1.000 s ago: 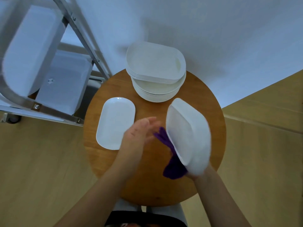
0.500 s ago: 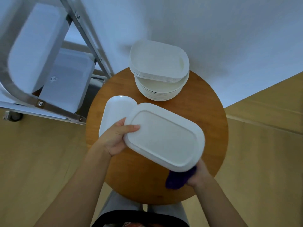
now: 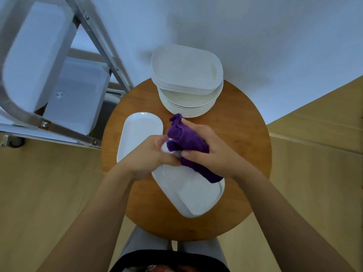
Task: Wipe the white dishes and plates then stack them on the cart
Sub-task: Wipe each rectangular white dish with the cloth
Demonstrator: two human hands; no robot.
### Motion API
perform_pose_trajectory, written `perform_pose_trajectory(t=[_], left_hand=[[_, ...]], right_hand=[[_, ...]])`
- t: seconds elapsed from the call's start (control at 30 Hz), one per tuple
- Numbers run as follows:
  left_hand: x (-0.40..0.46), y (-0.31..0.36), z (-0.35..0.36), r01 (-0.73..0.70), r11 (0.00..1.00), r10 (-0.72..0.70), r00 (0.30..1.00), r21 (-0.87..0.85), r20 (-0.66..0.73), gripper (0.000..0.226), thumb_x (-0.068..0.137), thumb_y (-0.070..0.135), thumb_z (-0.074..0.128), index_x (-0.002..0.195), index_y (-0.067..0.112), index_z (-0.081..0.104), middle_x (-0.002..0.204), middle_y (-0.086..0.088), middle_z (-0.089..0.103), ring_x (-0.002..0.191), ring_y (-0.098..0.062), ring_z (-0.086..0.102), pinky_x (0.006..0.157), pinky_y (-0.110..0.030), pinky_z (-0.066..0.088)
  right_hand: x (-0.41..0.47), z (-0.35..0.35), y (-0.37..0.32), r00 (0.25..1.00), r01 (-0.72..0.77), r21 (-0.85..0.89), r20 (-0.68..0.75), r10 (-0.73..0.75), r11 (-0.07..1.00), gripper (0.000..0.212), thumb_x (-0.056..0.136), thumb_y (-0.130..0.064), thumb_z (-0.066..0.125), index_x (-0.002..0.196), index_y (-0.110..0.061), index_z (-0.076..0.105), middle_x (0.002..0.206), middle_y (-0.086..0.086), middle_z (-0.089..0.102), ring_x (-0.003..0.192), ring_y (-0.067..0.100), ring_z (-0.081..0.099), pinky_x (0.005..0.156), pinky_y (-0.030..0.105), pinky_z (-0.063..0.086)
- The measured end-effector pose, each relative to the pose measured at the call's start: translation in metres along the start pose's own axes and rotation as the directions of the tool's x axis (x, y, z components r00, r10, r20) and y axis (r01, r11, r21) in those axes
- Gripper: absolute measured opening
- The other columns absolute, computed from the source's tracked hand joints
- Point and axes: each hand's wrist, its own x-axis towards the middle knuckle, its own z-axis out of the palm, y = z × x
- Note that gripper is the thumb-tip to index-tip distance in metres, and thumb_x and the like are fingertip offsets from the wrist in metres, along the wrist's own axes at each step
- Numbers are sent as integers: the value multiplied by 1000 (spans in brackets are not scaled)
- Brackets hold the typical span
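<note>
Holding a white oval dish above the round wooden bench, the person stands with both forearms reaching forward over the near edge. The dish tilts, its near end hanging low toward the person and its far end raised between the 2 hands. The left hand has its fingers curled round the far rim of the dish, gripping it. The right hand is clamped on a bunched purple cloth, thumb and fingers closed over it, and presses the cloth onto the upper end of the dish, just beside the left hand; a fold of the cloth trails down across the dish face. The 2 hands are touching or nearly so, and which cannot be told.

Left of the hands, a second white oval plate lies flat on the bench, partly hidden by the left hand. Farther back, at the far edge of the bench, a stack of white dishes stands: oblong dishes on top of round ones. To the far left is the metal cart, with white trays or dishes on its shelves, seen blurred
</note>
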Motion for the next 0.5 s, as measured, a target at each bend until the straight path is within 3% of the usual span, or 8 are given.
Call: perform_pose_trajectory(t=[0.07,0.17,0.3,0.4,0.5], left_hand=[[-3,0,-3,-10,999,11,1000,-35,2,42,69,-5,71,104,18,66,95,-3,71,94,-20,68,76,-29,58],[-10,-5,0,-47,986,37,997,-159,-64,41,58,-1,76,92,21,68,85,1,72,87,-21,69,69,-31,58],[-18,-14,5,-147,931,106,985,-335,-137,32,58,-3,69,80,20,73,84,-5,71,80,-20,69,63,-31,58],[-22,-12,-4,-220,871,106,957,-440,-269,37,55,-10,70,84,14,71,86,-7,72,79,-23,70,58,-31,58],[-24,-1,-13,-305,832,112,910,-463,-398,37,61,0,62,95,15,65,88,0,71,81,-17,70,58,-30,58]], right_hand=[[6,-4,-1,995,-25,63,96,19,998,69,76,-37,75,131,-51,36,117,-33,47,106,-2,53,80,10,49],[9,-2,3,998,-59,106,42,55,993,69,66,-45,80,119,-60,39,111,-35,52,103,-5,55,73,12,52],[4,-3,12,995,-85,185,-33,93,979,67,59,-47,82,115,-55,46,107,-31,57,98,-5,59,73,18,54],[-8,-11,21,984,-156,228,-48,171,961,64,58,-43,83,110,-52,49,103,-28,60,92,-3,61,68,17,53],[-23,-6,28,934,-114,510,-236,266,852,63,58,-32,85,111,-40,53,103,-12,65,88,10,67,65,22,54]])
